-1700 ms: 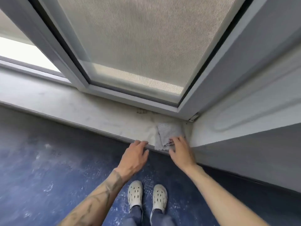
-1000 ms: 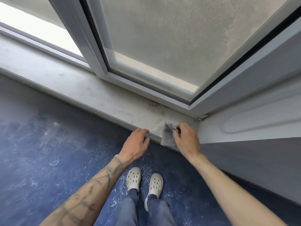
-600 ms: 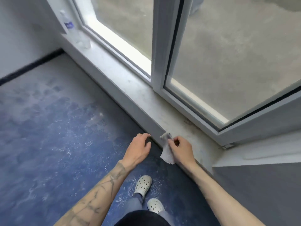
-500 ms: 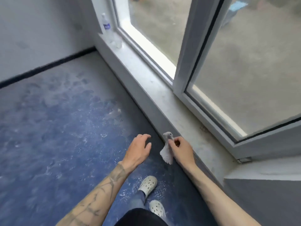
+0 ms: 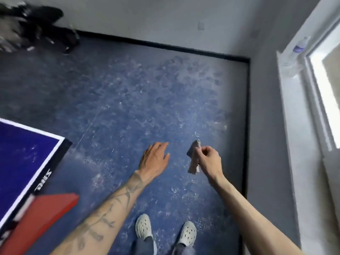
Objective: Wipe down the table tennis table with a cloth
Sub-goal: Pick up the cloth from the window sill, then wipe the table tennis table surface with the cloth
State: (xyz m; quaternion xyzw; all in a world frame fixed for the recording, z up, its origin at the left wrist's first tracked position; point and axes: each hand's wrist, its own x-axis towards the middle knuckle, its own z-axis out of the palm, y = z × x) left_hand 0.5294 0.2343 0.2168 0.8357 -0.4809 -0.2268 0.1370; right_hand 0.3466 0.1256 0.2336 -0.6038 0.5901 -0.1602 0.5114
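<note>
My right hand (image 5: 208,160) pinches a small grey cloth (image 5: 193,159) that hangs down from its fingers, in the air above the blue floor. To its left, my left hand (image 5: 155,159) hovers with relaxed fingers and holds nothing. One corner of the table tennis table (image 5: 22,153), dark blue with a white edge line, juts in at the lower left, well apart from both hands. A red part (image 5: 42,216) lies against the table's near side.
A window sill (image 5: 292,100) runs along the right wall, with a plastic bottle (image 5: 299,46) at its far end. Dark bags (image 5: 36,24) lie on the floor by the far wall at top left. My feet in pale clogs (image 5: 144,228) stand on scuffed blue flooring.
My view has swung left, away from the window sill toward the room and the table corner. My right hand has lifted the cloth off the sill; my left hand has left the sill edge.
</note>
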